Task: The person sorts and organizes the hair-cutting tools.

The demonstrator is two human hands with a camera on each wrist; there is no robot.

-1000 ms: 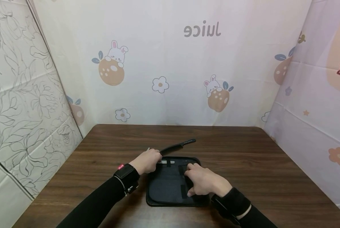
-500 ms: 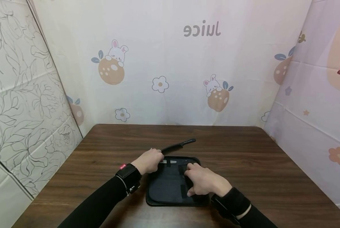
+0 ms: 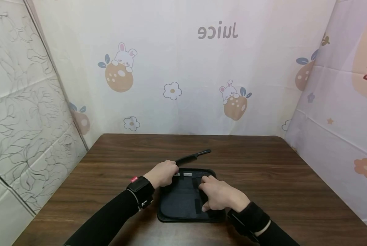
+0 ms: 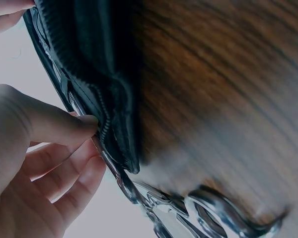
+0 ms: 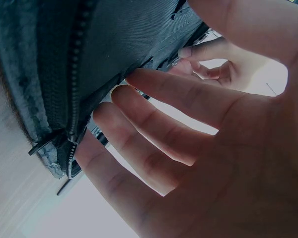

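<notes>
A black zip case (image 3: 177, 204) lies spread on the table. At its far left corner, my left hand (image 3: 161, 173) pinches a pair of hairdressing scissors (image 4: 123, 181) between thumb and fingers. The silver blade runs through a small elastic loop (image 3: 181, 175) along the case's far edge, and the metal finger rings show below the thumb in the left wrist view. My right hand (image 3: 221, 195) rests on the case's right side, thumb and fingers spread apart. In the right wrist view its fingers (image 5: 154, 116) are nearly straight, tips touching the case beside the zip (image 5: 75, 74).
Just beyond the case lies a black comb (image 3: 188, 159) with a slim handle, its left end hidden behind my left hand. The brown wooden table (image 3: 263, 171) meets printed curtains (image 3: 177, 61) at the back and sides.
My left hand has shifted slightly right, and the silver blade reaches a little farther through the loop. The right hand, case and comb stay in place.
</notes>
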